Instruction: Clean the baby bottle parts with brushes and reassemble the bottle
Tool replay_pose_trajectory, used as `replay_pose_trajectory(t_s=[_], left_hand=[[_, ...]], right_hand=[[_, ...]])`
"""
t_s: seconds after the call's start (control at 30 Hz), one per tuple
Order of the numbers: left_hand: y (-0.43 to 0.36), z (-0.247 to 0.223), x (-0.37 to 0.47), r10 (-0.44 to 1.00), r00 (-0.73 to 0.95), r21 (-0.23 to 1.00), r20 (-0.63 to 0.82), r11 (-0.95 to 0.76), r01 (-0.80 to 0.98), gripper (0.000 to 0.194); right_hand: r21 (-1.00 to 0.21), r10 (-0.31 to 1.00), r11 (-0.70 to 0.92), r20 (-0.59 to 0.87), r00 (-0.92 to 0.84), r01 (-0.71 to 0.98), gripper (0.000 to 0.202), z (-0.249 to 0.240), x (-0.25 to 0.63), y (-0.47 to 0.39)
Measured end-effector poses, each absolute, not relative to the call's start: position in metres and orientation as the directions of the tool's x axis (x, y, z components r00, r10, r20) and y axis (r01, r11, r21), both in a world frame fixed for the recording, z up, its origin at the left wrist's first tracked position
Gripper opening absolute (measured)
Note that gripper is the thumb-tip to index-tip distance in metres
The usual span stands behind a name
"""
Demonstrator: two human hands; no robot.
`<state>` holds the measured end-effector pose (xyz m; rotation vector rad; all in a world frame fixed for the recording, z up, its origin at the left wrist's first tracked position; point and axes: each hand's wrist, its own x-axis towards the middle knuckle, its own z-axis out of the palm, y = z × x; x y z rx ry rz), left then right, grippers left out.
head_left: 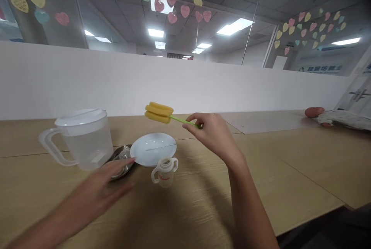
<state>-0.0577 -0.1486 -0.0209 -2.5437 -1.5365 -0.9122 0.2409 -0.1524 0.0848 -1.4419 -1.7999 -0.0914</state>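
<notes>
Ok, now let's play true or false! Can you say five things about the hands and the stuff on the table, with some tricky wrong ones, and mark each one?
1. The right hand holds a yellow sponge brush by its green handle. True.
2. The left hand grips the brush too. False: it is open, near the metal tray.
3. The small bottle has two handles. True.
4. The brush is inside the bottle. False: its sponge is up in the air, above the white plate.
5. In the picture, the big pitcher stands to the right of the plate. False: it stands to the left.
</notes>
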Motion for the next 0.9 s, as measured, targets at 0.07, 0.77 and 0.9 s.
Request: replay_pose_trajectory(t_s=[0.07,0.77,0.9], left_hand=[[-0.125,-0.027,-0.019,0.803,0.436,0.278,0.406,-0.563,0.778,0.063],[-0.092,-0.045,0.035,0.773,0.523,0.502,0.358,-0.632,0.590,0.052],[-0.096,-0.015,0.028,0.755,0.467,0.545,0.460,-0.655,0.523,0.056]], right_hand=[[-0.394,0.774,0.356,0.632,-0.032,0.847,0.021,0.090,0.239,-0.159],[-0.413,0.706,0.433,0.708,-0.016,0.801,0.019,0.088,0.239,-0.164],[-0.408,0.686,0.462,0.727,-0.025,0.787,0.022,0.089,0.247,-0.177]])
